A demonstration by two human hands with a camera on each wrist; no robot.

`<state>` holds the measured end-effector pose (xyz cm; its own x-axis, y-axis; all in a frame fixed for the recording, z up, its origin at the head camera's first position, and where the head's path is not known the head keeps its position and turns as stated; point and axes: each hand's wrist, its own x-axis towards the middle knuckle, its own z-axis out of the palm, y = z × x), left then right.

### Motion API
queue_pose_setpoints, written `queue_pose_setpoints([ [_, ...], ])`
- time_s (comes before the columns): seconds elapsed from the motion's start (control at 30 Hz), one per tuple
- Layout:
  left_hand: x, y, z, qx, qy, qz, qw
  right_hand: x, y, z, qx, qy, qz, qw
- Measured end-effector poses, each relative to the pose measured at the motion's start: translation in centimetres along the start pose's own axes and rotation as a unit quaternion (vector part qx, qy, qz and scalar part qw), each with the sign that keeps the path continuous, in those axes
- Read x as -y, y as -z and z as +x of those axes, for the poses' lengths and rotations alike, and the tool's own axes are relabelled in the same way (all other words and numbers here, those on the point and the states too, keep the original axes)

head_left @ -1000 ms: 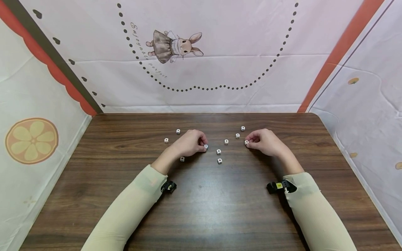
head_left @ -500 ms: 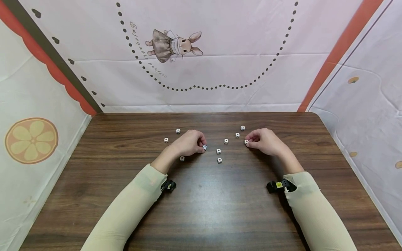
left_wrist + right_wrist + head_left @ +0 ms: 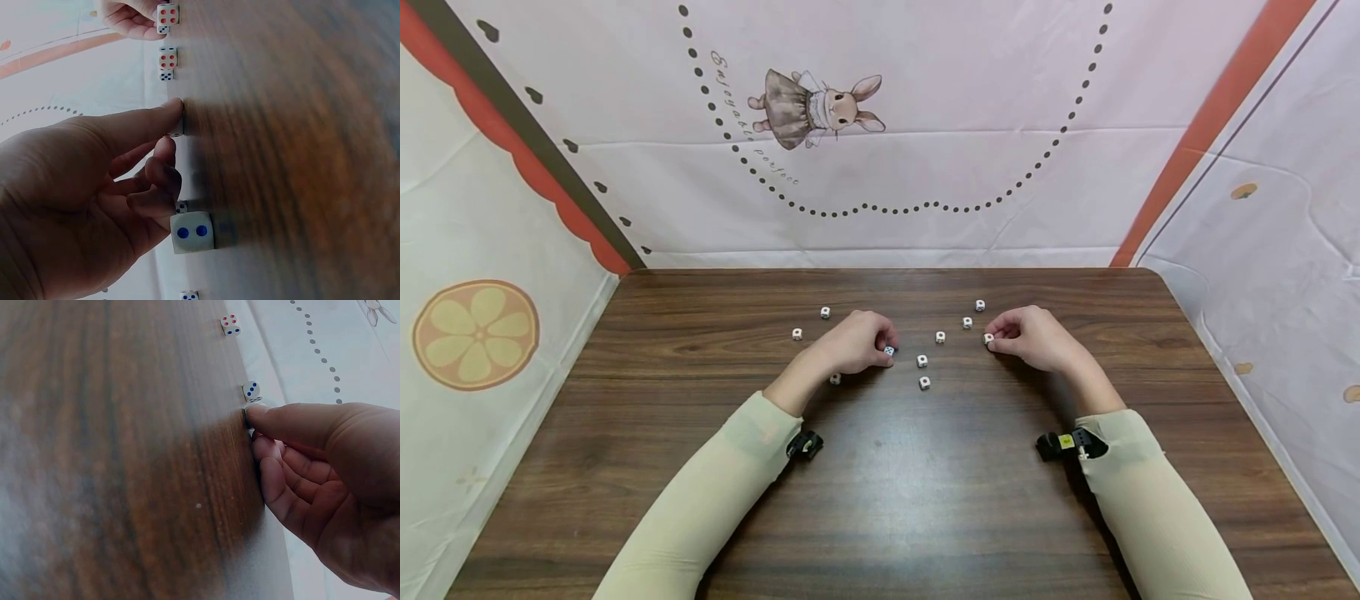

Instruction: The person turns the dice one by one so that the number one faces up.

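My left hand [image 3: 853,343] pinches a small white die [image 3: 889,351] between thumb and fingers, close over the brown table. Dark pips show on that die's upper face in the head view. In the left wrist view the thumb and fingertips hide most of it. To the right, my right hand [image 3: 1037,337] pinches another white die [image 3: 988,339] at the table surface, a single large pip facing up. That die is almost wholly covered by the thumb in the right wrist view. Near the left hand's lower side sits a die with two blue pips [image 3: 192,232].
Between the hands, dice stand in a slanting line, including a near die [image 3: 924,383], a middle die [image 3: 940,337] and a far die [image 3: 980,306]. Left of the left hand are two more dice, one [image 3: 825,312] farther back than the other [image 3: 797,334]. A patterned cloth [image 3: 970,100] hangs behind the wooden table [image 3: 895,500].
The die in my left hand has turned and shifted slightly between the fingertips, and the left fingers have moved a little. My right hand and the standing dice have stayed put.
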<state>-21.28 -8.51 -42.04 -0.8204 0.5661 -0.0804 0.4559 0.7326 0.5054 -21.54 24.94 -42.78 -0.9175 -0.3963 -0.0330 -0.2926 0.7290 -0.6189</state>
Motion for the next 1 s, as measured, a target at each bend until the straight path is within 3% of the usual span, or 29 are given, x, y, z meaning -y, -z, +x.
queue_pose_setpoints([
  [0.2,0.38,-0.15,-0.09,-0.01,-0.005,-0.013,0.9999,0.09,-0.04,0.07,0.002,0.0,0.001,1.0],
  [0.53,0.82,0.08,-0.59,-0.022,0.003,-0.087,0.996,-0.04,-0.04,0.11,0.0,0.002,-0.002,1.0],
  [1.0,0.97,0.25,-0.71,-0.015,0.006,-0.074,0.9971,-0.06,-0.03,0.03,0.004,0.001,0.003,1.0],
])
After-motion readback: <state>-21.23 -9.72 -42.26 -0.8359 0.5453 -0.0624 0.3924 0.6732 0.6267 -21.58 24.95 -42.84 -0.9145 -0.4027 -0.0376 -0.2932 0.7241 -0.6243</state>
